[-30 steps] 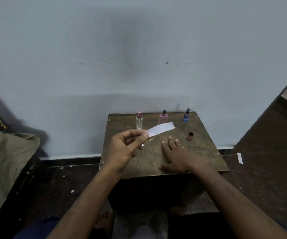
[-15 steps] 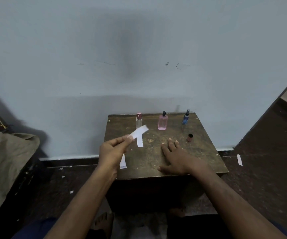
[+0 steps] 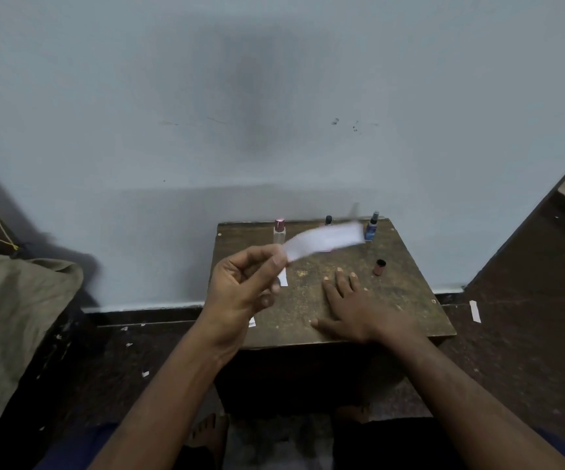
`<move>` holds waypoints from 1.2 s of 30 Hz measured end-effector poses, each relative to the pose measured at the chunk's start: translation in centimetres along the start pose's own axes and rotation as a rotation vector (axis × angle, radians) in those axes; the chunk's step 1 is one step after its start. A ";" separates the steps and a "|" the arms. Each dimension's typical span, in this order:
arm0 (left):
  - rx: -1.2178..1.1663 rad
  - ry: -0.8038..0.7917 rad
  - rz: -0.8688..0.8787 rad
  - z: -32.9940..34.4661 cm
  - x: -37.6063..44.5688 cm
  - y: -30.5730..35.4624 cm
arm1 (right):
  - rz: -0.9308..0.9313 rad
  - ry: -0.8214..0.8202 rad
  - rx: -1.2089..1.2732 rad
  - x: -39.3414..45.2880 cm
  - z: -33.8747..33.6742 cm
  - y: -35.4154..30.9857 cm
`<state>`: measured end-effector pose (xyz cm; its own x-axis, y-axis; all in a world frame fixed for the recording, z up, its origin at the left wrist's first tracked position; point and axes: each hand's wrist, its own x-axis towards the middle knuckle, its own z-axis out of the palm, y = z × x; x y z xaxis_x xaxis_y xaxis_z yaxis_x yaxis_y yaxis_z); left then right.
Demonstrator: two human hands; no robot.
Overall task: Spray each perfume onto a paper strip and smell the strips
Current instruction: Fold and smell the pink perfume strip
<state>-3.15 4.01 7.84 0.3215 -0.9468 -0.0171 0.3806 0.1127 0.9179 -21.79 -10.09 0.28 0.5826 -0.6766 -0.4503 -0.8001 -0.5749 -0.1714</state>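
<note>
My left hand (image 3: 244, 286) pinches one end of a white paper strip (image 3: 325, 240), raised above the small wooden table (image 3: 410, 300); the strip is motion-blurred and points right. My right hand (image 3: 355, 310) lies flat, palm down, on the tabletop. Along the table's far edge stand a clear bottle with a red cap (image 3: 279, 230), a pink bottle (image 3: 328, 221) mostly hidden behind the strip, and a blue bottle (image 3: 372, 228). A small dark red cap (image 3: 379, 267) lies near my right fingertips. Another paper strip (image 3: 283, 277) lies on the table, partly hidden by my left hand.
A pale wall rises right behind the table. An olive cloth-covered object (image 3: 13, 317) sits at the left. Paper scraps lie on the dark floor, including a strip (image 3: 475, 311) to the right of the table. My bare feet show under the table.
My left hand swung the strip left and down half a second ago, then back up and to the right now, waving it. My right hand stayed flat on the table.
</note>
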 end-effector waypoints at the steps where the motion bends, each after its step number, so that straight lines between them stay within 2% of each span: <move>1: 0.015 0.134 -0.068 -1.0 0.7 -1.1 | 0.013 0.016 0.002 0.1 0.4 -0.4; 3: 0.052 0.459 -0.234 -1.5 1.3 -2.0 | 0.036 0.038 0.002 0.3 1.1 -0.9; 4: 0.034 0.548 -0.285 -1.4 1.4 -2.3 | 0.041 0.044 0.006 0.4 1.3 -1.0; 6: -0.008 0.487 -0.216 -1.1 1.4 -2.9 | 0.042 0.053 0.023 0.4 1.4 -0.7; 10: 0.040 0.040 0.026 1.1 0.5 -1.3 | 0.040 0.052 0.030 0.6 1.7 -0.2; 11: 0.056 0.008 0.044 0.8 0.4 -1.5 | 0.043 0.055 0.031 0.6 1.8 -0.1; 12: 0.076 0.057 0.014 0.9 0.3 -1.5 | 0.045 0.060 0.032 0.7 1.9 -0.1; 15: 0.056 0.413 -0.214 0.2 0.9 -2.8 | 0.043 0.063 0.033 0.8 2.1 -0.1; 16: -0.005 0.445 -0.252 0.2 0.9 -3.1 | 0.044 0.063 0.031 0.8 2.1 -0.1; 18: -0.103 0.281 -0.190 -0.1 1.2 -2.9 | 0.050 0.060 0.023 0.8 2.0 -0.1; 21: -0.152 -0.205 -0.026 -0.1 0.6 -0.6 | 0.061 0.042 0.015 1.0 1.8 -0.3; 22: -0.103 -0.224 -0.013 -0.2 0.4 -0.3 | 0.066 0.039 0.017 1.0 1.8 -0.4; 23: 0.005 -0.129 -0.036 -0.6 0.6 -0.7 | 0.069 0.040 0.017 1.0 1.7 -0.5; 25: 0.260 0.217 -0.118 -1.1 1.1 -2.1 | 0.069 0.045 0.016 1.0 1.7 -0.6; 26: 0.286 0.322 -0.184 -1.0 1.3 -2.8 | 0.067 0.046 0.015 0.9 1.7 -0.6; 27: 0.224 0.353 -0.215 -0.6 1.3 -3.1 | 0.065 0.047 0.014 0.8 1.7 -0.6; 28: 0.121 0.316 -0.211 -0.1 1.4 -2.9 | 0.064 0.051 0.013 0.8 1.8 -0.5; 30: -0.023 0.119 -0.130 0.3 1.5 -2.4 | 0.061 0.061 0.008 0.9 1.9 -0.4; 32: -0.042 -0.046 -0.071 0.3 1.2 -1.7 | 0.060 0.062 0.011 1.0 1.9 -0.4; 33: 0.006 0.007 -0.108 0.1 1.3 -1.8 | 0.061 0.064 0.011 1.0 1.9 -0.5; 36: 0.234 0.370 -0.295 -0.8 1.8 -3.3 | 0.065 0.071 0.000 0.9 1.8 -0.6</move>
<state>-3.15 2.20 4.43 0.5308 -0.7534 -0.3880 0.3106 -0.2531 0.9162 -21.07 -9.54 -1.58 0.5381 -0.7436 -0.3968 -0.8366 -0.5284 -0.1442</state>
